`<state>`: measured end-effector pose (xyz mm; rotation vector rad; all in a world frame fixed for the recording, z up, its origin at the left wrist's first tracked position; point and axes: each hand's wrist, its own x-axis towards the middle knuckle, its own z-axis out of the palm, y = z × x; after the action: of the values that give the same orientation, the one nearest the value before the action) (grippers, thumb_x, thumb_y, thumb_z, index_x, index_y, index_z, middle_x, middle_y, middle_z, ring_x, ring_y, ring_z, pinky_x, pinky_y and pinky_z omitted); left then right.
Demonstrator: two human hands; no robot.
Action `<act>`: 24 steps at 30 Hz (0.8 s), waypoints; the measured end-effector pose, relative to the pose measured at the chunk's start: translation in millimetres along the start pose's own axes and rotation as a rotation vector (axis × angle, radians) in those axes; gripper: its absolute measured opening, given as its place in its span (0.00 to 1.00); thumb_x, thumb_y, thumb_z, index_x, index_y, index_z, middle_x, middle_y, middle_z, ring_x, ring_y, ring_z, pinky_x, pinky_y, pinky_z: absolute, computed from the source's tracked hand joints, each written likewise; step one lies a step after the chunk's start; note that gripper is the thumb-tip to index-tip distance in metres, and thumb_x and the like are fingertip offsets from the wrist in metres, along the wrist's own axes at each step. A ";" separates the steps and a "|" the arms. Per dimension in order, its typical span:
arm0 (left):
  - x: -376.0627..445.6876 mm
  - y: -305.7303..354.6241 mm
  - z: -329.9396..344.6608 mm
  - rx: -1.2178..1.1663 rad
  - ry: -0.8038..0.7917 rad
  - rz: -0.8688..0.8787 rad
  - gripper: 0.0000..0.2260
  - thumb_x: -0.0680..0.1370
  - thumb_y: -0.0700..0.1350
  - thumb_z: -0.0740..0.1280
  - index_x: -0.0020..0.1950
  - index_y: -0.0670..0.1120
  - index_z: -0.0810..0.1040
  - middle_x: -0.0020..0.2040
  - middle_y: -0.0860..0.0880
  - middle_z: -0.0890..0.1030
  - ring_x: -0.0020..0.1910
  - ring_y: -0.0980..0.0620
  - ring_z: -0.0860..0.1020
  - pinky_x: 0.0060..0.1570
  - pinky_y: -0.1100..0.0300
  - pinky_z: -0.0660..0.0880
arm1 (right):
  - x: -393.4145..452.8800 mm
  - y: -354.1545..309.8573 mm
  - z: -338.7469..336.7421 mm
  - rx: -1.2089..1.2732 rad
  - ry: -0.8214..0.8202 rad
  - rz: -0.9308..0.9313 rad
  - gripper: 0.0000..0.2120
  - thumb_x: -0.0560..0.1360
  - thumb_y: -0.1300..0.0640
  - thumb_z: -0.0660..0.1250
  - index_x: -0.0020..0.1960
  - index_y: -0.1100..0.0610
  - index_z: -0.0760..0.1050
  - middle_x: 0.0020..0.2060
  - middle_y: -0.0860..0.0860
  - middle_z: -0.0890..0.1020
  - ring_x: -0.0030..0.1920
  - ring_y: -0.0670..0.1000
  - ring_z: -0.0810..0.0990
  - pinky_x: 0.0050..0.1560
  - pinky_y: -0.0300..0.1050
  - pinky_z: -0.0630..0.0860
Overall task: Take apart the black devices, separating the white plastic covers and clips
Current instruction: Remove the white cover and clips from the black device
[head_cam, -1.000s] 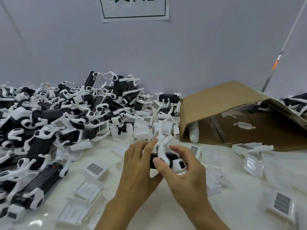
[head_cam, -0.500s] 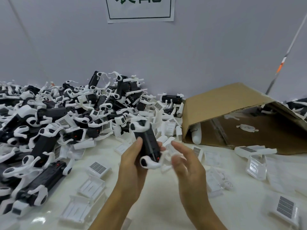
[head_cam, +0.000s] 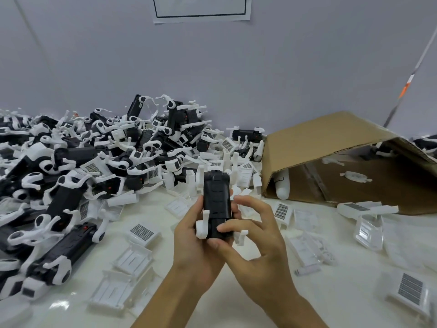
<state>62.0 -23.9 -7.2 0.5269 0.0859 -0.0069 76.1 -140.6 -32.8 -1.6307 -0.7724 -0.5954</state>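
Taking the black device [head_cam: 216,204] held upright at the middle of the white surface [head_cam: 236,292] as the landmark, far to its left lies a big heap of black devices [head_cam: 99,162] with white clips, banked against the grey wall. Nearer to it on the left, loose white plastic covers [head_cam: 123,278] lie flat on the surface, some showing a dark grid. The left hand [head_cam: 196,252] wraps the device's lower end from the left and beneath, its grip curled round the body. A white clip [head_cam: 203,224] juts down from the device's lower left side, and another white clip [head_cam: 240,236] shows at its lower right. The right hand [head_cam: 257,247] meets the device from the right, thumb pressed on the lower front face and forefinger arched over the right edge, so its grip pinches the body. Further right of the device more white covers [head_cam: 307,252] lie scattered, and beyond them a cardboard box [head_cam: 331,147] lies tipped on its side, its opening facing the viewer, with a few white parts inside.
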 end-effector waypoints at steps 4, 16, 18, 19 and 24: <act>0.2 -0.3 0.3 -0.009 -0.001 0.008 0.21 0.83 0.52 0.59 0.60 0.37 0.83 0.45 0.38 0.81 0.41 0.47 0.82 0.41 0.58 0.83 | -1.3 -2.0 1.9 0.008 0.040 -0.016 0.12 0.66 0.60 0.79 0.47 0.50 0.82 0.65 0.51 0.73 0.68 0.47 0.74 0.62 0.30 0.70; 5.0 -1.3 -5.2 0.065 0.021 0.021 0.21 0.79 0.54 0.62 0.58 0.39 0.85 0.46 0.41 0.81 0.43 0.49 0.80 0.44 0.59 0.82 | 1.1 -2.8 1.3 0.048 0.055 0.074 0.11 0.64 0.56 0.80 0.46 0.50 0.85 0.73 0.52 0.69 0.72 0.48 0.69 0.63 0.26 0.66; 4.8 -1.7 -4.7 0.057 0.035 0.012 0.21 0.78 0.54 0.63 0.57 0.40 0.85 0.47 0.41 0.81 0.45 0.49 0.82 0.46 0.59 0.81 | 1.3 -2.5 1.1 0.049 0.042 0.083 0.15 0.64 0.55 0.80 0.50 0.48 0.85 0.73 0.51 0.69 0.72 0.47 0.69 0.63 0.26 0.66; 4.5 -1.7 -4.2 0.053 0.039 0.012 0.20 0.78 0.54 0.63 0.57 0.40 0.85 0.47 0.41 0.81 0.45 0.49 0.82 0.46 0.59 0.81 | 1.3 -2.3 1.0 0.050 0.035 0.087 0.16 0.64 0.55 0.79 0.51 0.47 0.84 0.72 0.51 0.70 0.72 0.46 0.69 0.63 0.26 0.66; 3.2 -0.7 -3.6 0.043 0.069 0.023 0.20 0.82 0.52 0.60 0.57 0.38 0.85 0.47 0.40 0.81 0.45 0.48 0.82 0.48 0.59 0.81 | -0.1 -1.3 2.1 0.056 0.009 0.105 0.11 0.65 0.55 0.78 0.47 0.48 0.84 0.67 0.49 0.74 0.67 0.37 0.72 0.62 0.24 0.66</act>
<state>64.8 -22.6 -10.9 0.5709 0.1477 0.0317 74.9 -138.4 -32.5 -1.6055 -0.6868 -0.5021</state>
